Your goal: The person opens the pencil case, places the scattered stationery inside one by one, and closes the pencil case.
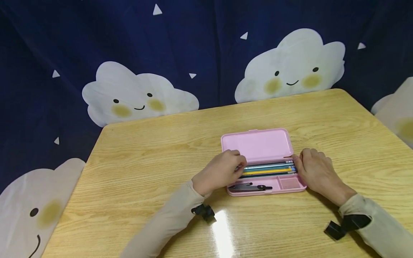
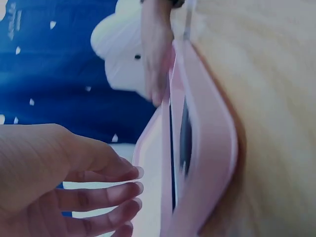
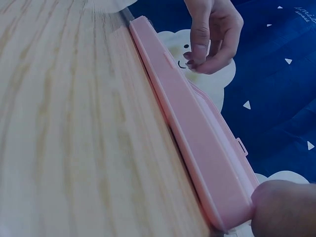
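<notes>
An open pink pencil case [image 1: 257, 194] lies on the table, its lid [image 1: 258, 143] tipped back. Several pencils [image 1: 267, 172] lie side by side in its rear compartment. A dark grey drawing compass [image 1: 248, 187] is in the front compartment, beside a small square compartment [image 1: 289, 183]. My left hand [image 1: 222, 170] hovers over the case's left end, fingers loosely bent, nothing between thumb and fingertips in the left wrist view. At the right end, my right hand [image 1: 317, 173] grips the case's edge, thumb on the rim. Most of its fingers are hidden in the right wrist view.
The wooden table [image 1: 155, 154] extends around the case on all sides. Behind it hangs a dark blue cloth [image 1: 180, 43] with smiling clouds and white triangles. Black straps with camera blocks sit on both wrists, over beige sleeves [image 1: 167, 218].
</notes>
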A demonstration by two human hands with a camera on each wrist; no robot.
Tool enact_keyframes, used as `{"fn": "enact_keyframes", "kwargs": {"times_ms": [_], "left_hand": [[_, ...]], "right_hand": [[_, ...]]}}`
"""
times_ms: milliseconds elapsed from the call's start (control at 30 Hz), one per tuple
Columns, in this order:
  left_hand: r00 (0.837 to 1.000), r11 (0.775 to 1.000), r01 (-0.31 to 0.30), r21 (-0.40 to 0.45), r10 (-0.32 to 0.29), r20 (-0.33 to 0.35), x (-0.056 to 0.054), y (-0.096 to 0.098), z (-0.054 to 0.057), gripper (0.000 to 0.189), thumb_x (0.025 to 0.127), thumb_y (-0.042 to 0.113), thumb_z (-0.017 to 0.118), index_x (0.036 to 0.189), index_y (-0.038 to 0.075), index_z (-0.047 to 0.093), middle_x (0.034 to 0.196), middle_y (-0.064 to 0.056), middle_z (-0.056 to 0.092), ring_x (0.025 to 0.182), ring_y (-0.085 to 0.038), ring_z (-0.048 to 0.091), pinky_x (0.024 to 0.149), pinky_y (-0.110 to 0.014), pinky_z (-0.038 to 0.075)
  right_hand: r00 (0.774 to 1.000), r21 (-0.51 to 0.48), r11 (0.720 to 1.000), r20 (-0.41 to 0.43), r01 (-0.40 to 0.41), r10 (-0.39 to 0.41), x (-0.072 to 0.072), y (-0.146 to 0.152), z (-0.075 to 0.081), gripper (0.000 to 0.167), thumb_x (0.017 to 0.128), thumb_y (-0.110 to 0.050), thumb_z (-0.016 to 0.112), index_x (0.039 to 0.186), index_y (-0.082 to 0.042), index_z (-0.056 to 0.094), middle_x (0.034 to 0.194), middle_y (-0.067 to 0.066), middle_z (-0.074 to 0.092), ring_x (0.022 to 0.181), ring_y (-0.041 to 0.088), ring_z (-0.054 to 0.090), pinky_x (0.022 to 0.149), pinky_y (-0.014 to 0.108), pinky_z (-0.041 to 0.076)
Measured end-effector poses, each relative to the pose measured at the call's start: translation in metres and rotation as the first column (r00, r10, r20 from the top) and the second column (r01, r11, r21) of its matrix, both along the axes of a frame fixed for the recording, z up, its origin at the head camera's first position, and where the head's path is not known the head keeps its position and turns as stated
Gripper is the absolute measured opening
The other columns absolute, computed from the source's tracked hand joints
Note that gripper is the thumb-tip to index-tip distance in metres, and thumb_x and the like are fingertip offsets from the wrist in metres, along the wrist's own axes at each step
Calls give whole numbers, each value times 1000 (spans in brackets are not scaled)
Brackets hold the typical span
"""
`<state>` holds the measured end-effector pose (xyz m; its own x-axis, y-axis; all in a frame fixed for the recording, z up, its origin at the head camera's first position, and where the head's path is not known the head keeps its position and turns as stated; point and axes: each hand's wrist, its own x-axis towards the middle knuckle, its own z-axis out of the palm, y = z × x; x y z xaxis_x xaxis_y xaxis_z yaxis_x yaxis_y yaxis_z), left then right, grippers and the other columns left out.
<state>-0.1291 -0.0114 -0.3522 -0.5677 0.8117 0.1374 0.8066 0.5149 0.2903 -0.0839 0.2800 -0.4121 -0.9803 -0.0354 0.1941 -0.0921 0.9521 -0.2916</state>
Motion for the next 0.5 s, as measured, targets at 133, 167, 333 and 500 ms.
{"fn": "enact_keyframes", "kwargs": {"times_ms": [133, 167, 333, 500], "left_hand": [[997, 996, -71, 61, 68, 47, -11, -19, 0, 7, 90, 5, 63, 93, 5, 69, 88, -4, 63, 76, -12, 56, 68, -21, 47], [994, 993, -92, 80, 86, 66, -13, -24, 0, 7, 89, 4, 63, 94, 4, 69, 89, -5, 63, 78, -13, 57, 69, -22, 48], [959, 959, -235, 158, 203, 199, -27, -41, -5, 18, 89, 2, 62, 107, -1, 66, 98, -10, 63, 86, -20, 61, 75, -28, 51], [843, 901, -411, 137, 318, 435, -37, -48, -13, 46, 93, 7, 59, 136, -1, 46, 113, -13, 58, 94, -22, 61, 77, -30, 51]], "right_hand": [[1000, 1, 1000, 1, -1, 1, 0, 0, 0, 32, 102, -26, 40, 84, 0, 46, 74, 13, 43, 69, 33, 44, 62, 45, 31], [1000, 0, 1000, 2, -2, 2, 1, 0, -1, 32, 102, -26, 39, 84, 0, 46, 75, 13, 43, 69, 33, 44, 62, 45, 31], [1000, -3, 1000, 17, -2, 2, 2, 1, -1, 33, 103, -27, 38, 85, 1, 46, 75, 13, 44, 70, 32, 44, 62, 45, 31], [999, 3, 1000, 31, 4, -4, 0, 1, 1, 33, 103, -28, 38, 86, 0, 46, 75, 13, 43, 70, 32, 44, 61, 43, 30]]}}
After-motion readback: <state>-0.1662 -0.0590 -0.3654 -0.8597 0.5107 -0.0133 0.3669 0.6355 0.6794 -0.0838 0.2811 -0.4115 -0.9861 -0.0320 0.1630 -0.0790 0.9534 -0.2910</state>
